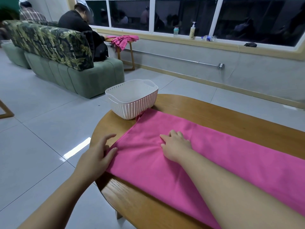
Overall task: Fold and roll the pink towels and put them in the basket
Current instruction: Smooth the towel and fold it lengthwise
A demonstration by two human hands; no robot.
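Observation:
A pink towel lies folded into a long strip across the wooden oval table. My left hand holds the strip's left end near its front corner, thumb on top of the cloth and the other fingers spread beside it. My right hand rests on top of the towel a little to the right, fingers curled and pressing the cloth, which wrinkles under them. A white plastic basket stands empty at the table's far left end, touching the towel's far corner.
A green sofa with a leaf-patterned cushion stands to the far left, with two seated people behind it. More pink towels lie on a small side table there. Bottles stand on the window sill. Grey tiled floor surrounds the table.

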